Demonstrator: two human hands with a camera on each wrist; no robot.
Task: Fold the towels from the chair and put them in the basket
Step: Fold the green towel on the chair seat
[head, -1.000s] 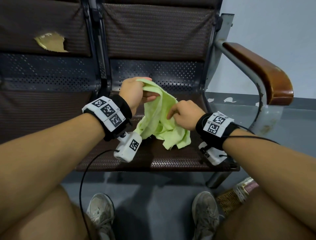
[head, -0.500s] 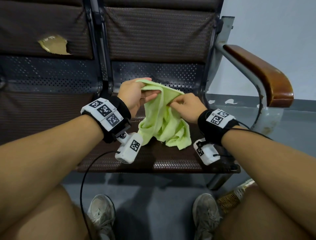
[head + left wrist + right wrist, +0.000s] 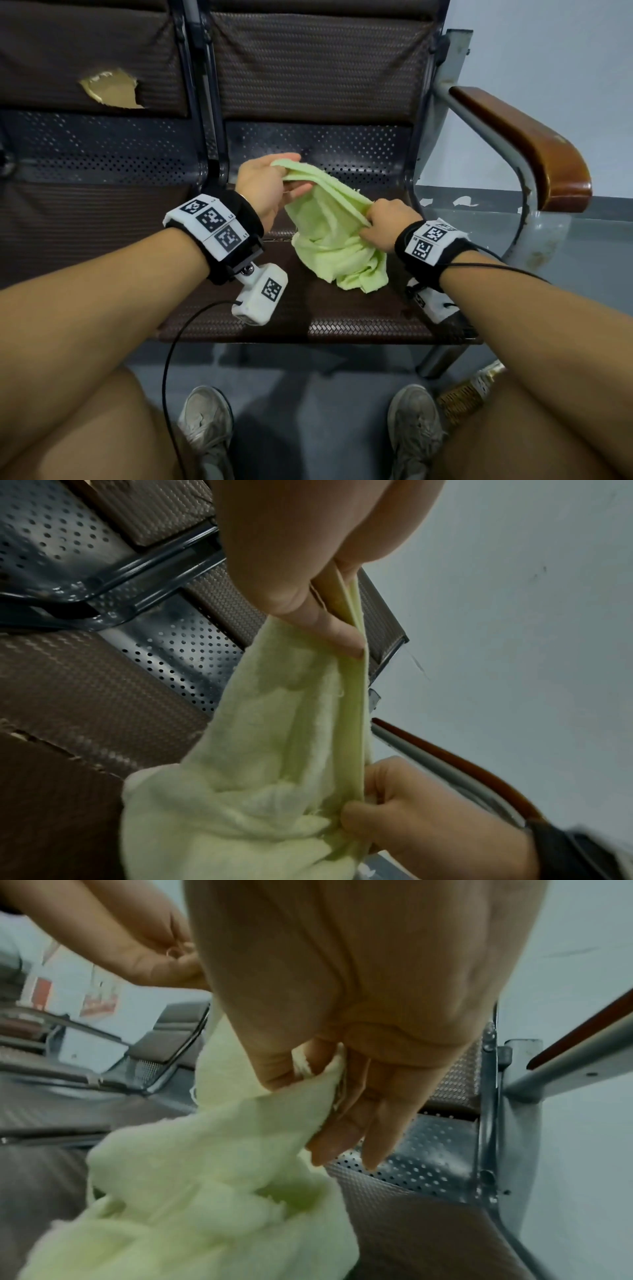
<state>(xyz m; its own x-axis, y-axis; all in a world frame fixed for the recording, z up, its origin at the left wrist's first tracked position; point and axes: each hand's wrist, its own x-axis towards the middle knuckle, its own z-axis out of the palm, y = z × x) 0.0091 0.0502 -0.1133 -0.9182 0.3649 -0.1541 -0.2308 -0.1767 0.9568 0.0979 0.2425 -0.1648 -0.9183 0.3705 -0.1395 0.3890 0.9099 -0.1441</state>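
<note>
The right hand [image 3: 383, 224] has been drawn rightward from the left hand [image 3: 265, 186], so the pale green terry towel [image 3: 329, 236] is stretched between them. Its hem is pinched by both hands' fingers [image 3: 337, 631]; its bunched lower part is rested on the brown woven chair seat [image 3: 342, 315].

basket [image 3: 469, 390] mostly hidden behind right leg

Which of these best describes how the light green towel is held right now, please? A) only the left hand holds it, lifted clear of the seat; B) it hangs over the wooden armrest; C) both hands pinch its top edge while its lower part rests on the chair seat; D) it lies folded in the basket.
C: the left hand and right hand each pinch the light green towel, whose lower part bunches on the chair seat.
</note>
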